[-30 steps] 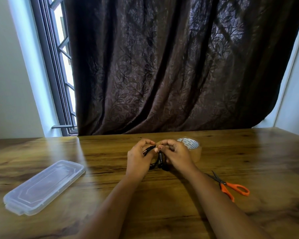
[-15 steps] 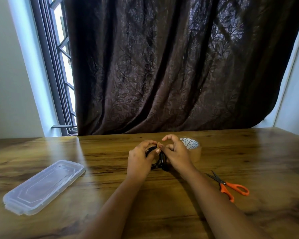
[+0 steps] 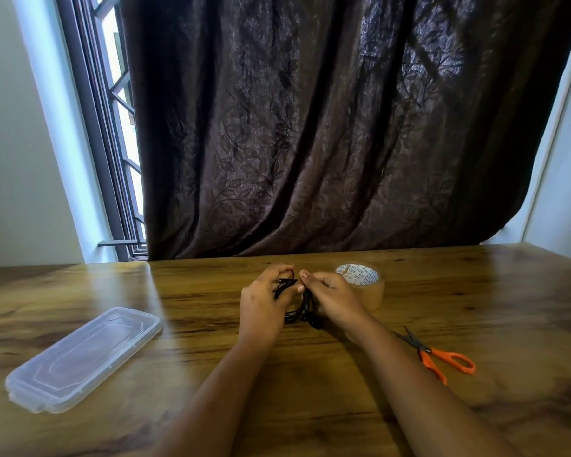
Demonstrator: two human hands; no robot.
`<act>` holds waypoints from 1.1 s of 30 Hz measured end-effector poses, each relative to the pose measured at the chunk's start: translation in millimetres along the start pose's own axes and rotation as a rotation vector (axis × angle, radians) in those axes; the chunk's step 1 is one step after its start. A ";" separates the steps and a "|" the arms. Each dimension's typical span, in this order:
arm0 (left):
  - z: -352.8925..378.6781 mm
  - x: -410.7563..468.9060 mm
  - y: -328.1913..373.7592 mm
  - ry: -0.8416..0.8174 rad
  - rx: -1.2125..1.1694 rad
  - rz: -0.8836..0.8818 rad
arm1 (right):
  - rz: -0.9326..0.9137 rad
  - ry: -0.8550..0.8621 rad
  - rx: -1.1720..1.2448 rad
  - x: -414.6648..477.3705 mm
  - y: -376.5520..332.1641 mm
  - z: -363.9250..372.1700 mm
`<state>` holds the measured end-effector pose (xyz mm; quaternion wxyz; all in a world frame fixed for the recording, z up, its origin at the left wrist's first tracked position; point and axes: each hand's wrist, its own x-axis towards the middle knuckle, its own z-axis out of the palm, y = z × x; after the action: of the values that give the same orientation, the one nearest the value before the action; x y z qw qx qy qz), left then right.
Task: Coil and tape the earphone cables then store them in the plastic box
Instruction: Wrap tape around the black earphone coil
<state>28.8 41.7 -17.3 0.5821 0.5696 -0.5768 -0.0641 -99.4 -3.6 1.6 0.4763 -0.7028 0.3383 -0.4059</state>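
A black earphone cable (image 3: 302,310) is bunched in loops between my two hands over the middle of the wooden table (image 3: 310,390). My left hand (image 3: 264,298) grips one side of the coil, with the plug end sticking out by its fingers. My right hand (image 3: 332,296) pinches the cable at the top of the coil; earbuds hang below. A roll of brown tape (image 3: 365,285) stands just behind my right hand. The clear plastic box (image 3: 83,357), lid on, lies at the left.
Orange-handled scissors (image 3: 442,357) lie on the table to the right of my right forearm. A dark curtain (image 3: 327,127) hangs behind the table's far edge, with a window at the left.
My right hand's raised fingers have come down and it has shifted slightly right, baring more of the tape roll. Both hands still hold the cable at the same spot.
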 end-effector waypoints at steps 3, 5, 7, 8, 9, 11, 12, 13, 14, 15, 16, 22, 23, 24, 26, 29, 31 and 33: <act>-0.4 -0.2 0.3 -0.002 0.018 0.028 | 0.022 -0.075 -0.008 -2.9 -3.2 -1.8; -1.3 -0.8 1.1 -0.006 0.025 0.036 | 0.014 -0.115 -0.021 -3.1 -3.7 -3.4; -1.7 -1.1 1.2 -0.018 0.024 0.040 | 0.015 -0.132 -0.008 -1.6 -2.7 -5.0; -1.8 -0.7 0.8 -0.021 0.014 0.035 | 0.019 -0.134 -0.003 -0.8 -2.4 -6.0; -2.0 0.0 0.1 -0.024 -0.006 0.020 | 0.017 -0.137 -0.001 -0.4 -1.8 -7.0; -2.5 1.7 -2.5 -0.035 -0.070 -0.040 | 0.009 -0.144 -0.011 -0.4 -1.2 -8.3; -2.4 2.7 -4.8 -0.048 -0.106 -0.078 | 0.001 -0.145 -0.019 -0.6 -0.7 -8.3; -2.2 3.5 -7.2 -0.065 -0.141 -0.117 | -0.006 -0.143 -0.026 -0.2 0.4 -8.0; -2.1 3.9 -9.1 -0.081 -0.178 -0.154 | -0.013 -0.136 -0.032 0.1 1.4 -7.5; -2.0 4.2 -10.3 -0.096 -0.211 -0.183 | -0.019 -0.125 -0.037 0.4 1.7 -7.0; -1.8 4.2 -10.2 -0.109 -0.241 -0.200 | -0.024 -0.112 -0.046 0.9 1.8 -7.1; 1.9 3.8 -8.9 -0.142 -0.311 -0.291 | -0.007 -0.070 -0.069 3.7 4.9 -8.5; 2.5 3.7 -9.3 -0.146 -0.324 -0.311 | -0.001 -0.049 -0.081 4.8 6.3 -8.8; 2.6 3.6 -9.2 -0.149 -0.343 -0.332 | 0.006 -0.027 -0.090 5.5 7.3 -9.1; 2.9 3.8 -6.7 -0.154 -0.398 -0.382 | 0.015 0.004 -0.067 6.5 8.2 -9.7; 3.5 5.4 -4.6 -0.116 -0.496 -0.451 | 0.022 -0.002 0.000 5.1 6.9 -9.3; 3.4 6.3 -3.5 -0.081 -0.571 -0.481 | 0.050 -0.026 0.013 2.9 5.3 -8.1; 3.0 7.3 -3.0 -0.062 -0.668 -0.524 | 0.071 -0.043 0.014 2.2 5.6 -7.7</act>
<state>30.6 33.6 -16.1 0.6810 0.4748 -0.3772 -0.4105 -105.8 -10.4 -1.5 0.5026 -0.6956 0.3497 -0.3758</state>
